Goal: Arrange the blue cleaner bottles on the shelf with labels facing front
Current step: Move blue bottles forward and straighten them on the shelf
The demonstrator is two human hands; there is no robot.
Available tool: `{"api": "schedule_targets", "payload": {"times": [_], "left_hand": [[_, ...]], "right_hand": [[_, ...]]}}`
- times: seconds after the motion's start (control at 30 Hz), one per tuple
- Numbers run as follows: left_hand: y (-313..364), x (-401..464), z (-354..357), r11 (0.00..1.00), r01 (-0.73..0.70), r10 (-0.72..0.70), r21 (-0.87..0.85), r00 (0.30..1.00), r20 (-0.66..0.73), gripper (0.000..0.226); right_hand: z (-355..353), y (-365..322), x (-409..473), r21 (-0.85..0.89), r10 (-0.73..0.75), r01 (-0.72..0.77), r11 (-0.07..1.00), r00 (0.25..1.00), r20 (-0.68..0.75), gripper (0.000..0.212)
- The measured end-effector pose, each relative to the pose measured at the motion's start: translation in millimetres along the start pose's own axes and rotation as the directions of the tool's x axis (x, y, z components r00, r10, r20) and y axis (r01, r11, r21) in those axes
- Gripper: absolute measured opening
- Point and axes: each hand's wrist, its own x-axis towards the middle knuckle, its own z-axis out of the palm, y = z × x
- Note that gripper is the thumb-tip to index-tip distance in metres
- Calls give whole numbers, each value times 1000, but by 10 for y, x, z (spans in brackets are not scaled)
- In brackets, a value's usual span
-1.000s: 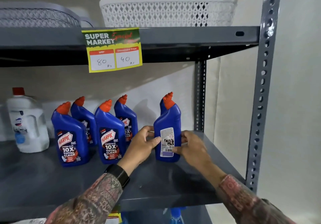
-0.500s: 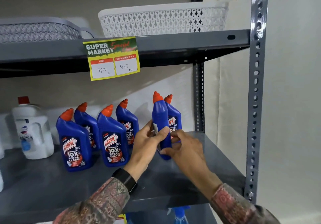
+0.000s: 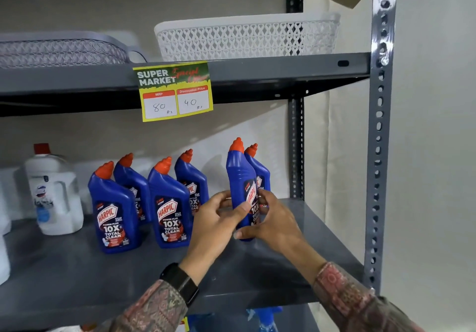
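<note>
Several blue Harpic cleaner bottles with orange caps stand on the grey middle shelf (image 3: 77, 275). Both hands grip one bottle (image 3: 240, 177) at the right of the row; its front label is turned toward the right, seen at an angle. My left hand (image 3: 219, 218) holds its left side, thumb across the front. My right hand (image 3: 275, 223) wraps its right side and base. Another bottle (image 3: 260, 169) stands close behind it. To the left, two front bottles (image 3: 113, 210) (image 3: 170, 205) show their labels forward, with two more (image 3: 131, 177) (image 3: 192, 177) behind them.
A white jug with a red cap (image 3: 51, 190) stands at the shelf's left. The upper shelf (image 3: 257, 71) carries a white lattice basket (image 3: 247, 38), a grey basket (image 3: 59, 51) and a yellow price tag (image 3: 175, 91). A perforated upright (image 3: 378, 151) bounds the right side.
The held bottle has been rotated from its back label facing me, through edge-on, until its front label shows at an angle. My view has tilted upward slightly.
</note>
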Motion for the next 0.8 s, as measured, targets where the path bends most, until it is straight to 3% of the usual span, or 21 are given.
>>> {"api": "schedule_targets", "payload": {"times": [0.17, 0.3, 0.5, 0.73, 0.8], "left_hand": [[-6, 81, -77, 996, -47, 49, 78, 999, -19, 26], [-73, 156, -99, 999, -9, 7, 36, 999, 48, 22], [-191, 212, -67, 993, 97, -104, 68, 989, 108, 28], [-308, 179, -203, 973, 204, -225, 111, 947, 229, 39], [-461, 213, -325, 937, 267, -332, 226, 882, 335, 35]], "right_hand": [[-48, 91, 125, 108, -6, 3, 994, 1000, 25, 87], [-58, 107, 244, 35, -8, 8, 999, 1000, -10, 70], [76, 207, 297, -77, 19, -22, 997, 999, -39, 69], [97, 329, 251, -25, 146, -145, 989, 987, 73, 74], [330, 429, 206, 1, 242, -243, 970, 968, 66, 68]]}}
